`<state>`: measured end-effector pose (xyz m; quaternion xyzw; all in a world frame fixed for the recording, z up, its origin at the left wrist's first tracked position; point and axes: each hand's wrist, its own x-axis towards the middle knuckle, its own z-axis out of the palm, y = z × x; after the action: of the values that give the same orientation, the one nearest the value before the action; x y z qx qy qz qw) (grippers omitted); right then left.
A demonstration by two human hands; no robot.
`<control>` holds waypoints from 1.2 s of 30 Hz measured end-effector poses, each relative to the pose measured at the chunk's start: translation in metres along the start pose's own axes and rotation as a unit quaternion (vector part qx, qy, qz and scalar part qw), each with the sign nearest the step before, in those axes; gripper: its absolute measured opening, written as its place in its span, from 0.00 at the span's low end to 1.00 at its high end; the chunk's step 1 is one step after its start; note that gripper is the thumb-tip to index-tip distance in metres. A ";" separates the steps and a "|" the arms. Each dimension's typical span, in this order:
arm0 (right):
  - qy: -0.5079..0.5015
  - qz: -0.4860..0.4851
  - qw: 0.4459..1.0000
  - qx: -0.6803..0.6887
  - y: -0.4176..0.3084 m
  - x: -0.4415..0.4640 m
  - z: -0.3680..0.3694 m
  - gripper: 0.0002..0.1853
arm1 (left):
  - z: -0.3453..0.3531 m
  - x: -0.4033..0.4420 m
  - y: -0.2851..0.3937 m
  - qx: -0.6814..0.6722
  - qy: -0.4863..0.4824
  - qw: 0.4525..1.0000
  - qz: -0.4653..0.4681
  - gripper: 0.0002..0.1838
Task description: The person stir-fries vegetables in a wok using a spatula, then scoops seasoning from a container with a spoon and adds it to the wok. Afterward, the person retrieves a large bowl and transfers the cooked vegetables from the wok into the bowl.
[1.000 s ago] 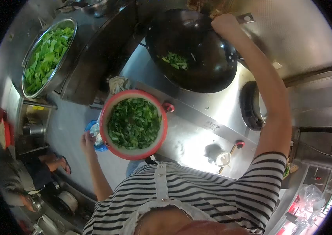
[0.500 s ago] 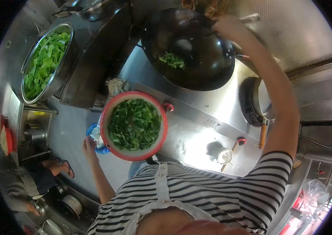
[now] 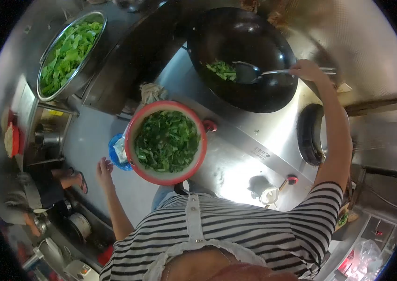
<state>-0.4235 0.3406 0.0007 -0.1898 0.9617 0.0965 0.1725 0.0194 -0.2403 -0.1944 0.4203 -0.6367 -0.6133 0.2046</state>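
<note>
My right hand point(image 3: 307, 70) is closed round the metal handle of a ladle point(image 3: 275, 72), whose bowl end lies inside the big black wok point(image 3: 264, 96). Beside the ladle's bowl is a small heap of chopped greens point(image 3: 222, 70) on the wok's left side. My left hand point(image 3: 104, 167) hangs over the floor with its fingers apart, holding nothing. Just right of it stands a red-rimmed pot point(image 3: 202, 154) full of dark chopped leafy greens point(image 3: 166, 140).
A large steel bowl of light green leaves point(image 3: 69, 56) stands at the upper left. A white cup point(image 3: 269, 194) and a red knob point(image 3: 292, 180) are at the stove front. Another person's legs point(image 3: 71, 180) show at lower left. A blue bag point(image 3: 113, 151) is behind the pot.
My right hand has come down and right from the wok's upper edge, and the ladle now shows in the wok near the greens. The view has shifted slightly.
</note>
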 end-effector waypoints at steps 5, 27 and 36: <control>0.039 -0.095 0.976 0.191 -0.044 0.037 0.043 0.20 | 0.000 -0.019 0.004 -0.002 0.024 1.000 0.008 0.16; 0.325 -0.054 0.931 0.159 -0.162 -0.165 -0.029 0.14 | -0.021 -0.049 -0.005 -0.044 -0.017 0.999 0.001 0.17; 0.296 -0.125 0.937 -0.136 -0.308 -0.197 0.158 0.18 | -0.087 -0.041 -0.043 -0.015 -0.017 0.998 -0.055 0.15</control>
<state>-0.0833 0.1653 -0.1092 -0.3498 0.9156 0.1438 -0.1364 0.1225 -0.2564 -0.2110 0.4408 -0.6068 -0.6404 0.1657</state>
